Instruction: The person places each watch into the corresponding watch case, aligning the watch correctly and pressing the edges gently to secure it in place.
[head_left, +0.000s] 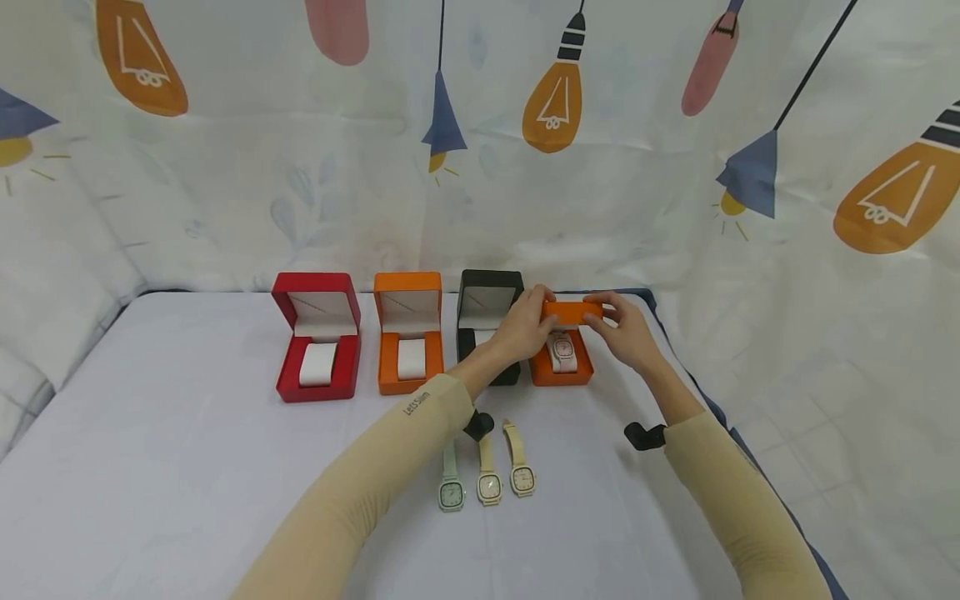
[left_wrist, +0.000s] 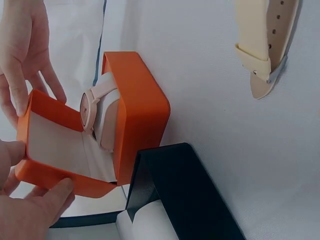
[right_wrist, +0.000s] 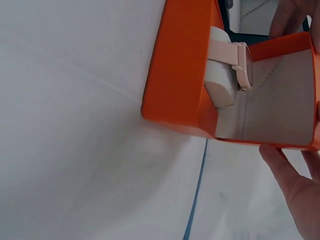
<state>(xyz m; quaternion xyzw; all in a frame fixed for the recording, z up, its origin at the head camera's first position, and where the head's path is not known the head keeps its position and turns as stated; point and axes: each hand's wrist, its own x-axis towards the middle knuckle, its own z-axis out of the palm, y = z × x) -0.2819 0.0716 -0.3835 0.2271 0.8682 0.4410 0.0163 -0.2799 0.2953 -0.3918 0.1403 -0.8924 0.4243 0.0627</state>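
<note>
At the right end of the row, my left hand (head_left: 528, 323) and right hand (head_left: 624, 329) hold the lid (head_left: 572, 312) of an orange watch box (head_left: 562, 378) from its two sides. The lid stands part way, tilted over the base. Inside, a pale pink watch (head_left: 563, 347) is wrapped round a white cushion (right_wrist: 220, 86). In the left wrist view, the left fingers (left_wrist: 59, 196) grip one side of the lid. Thumb and fingers of the right hand (right_wrist: 295, 195) are at the opposite side in the right wrist view.
Beside it stand a black watch box (head_left: 491, 292), another orange box (head_left: 408, 293) and a red box (head_left: 318, 287), lids raised. A green watch (head_left: 451, 493) and two cream watches, one (head_left: 490, 487) beside the other (head_left: 522, 478), lie nearer. A patterned sheet (head_left: 375, 192) hangs behind.
</note>
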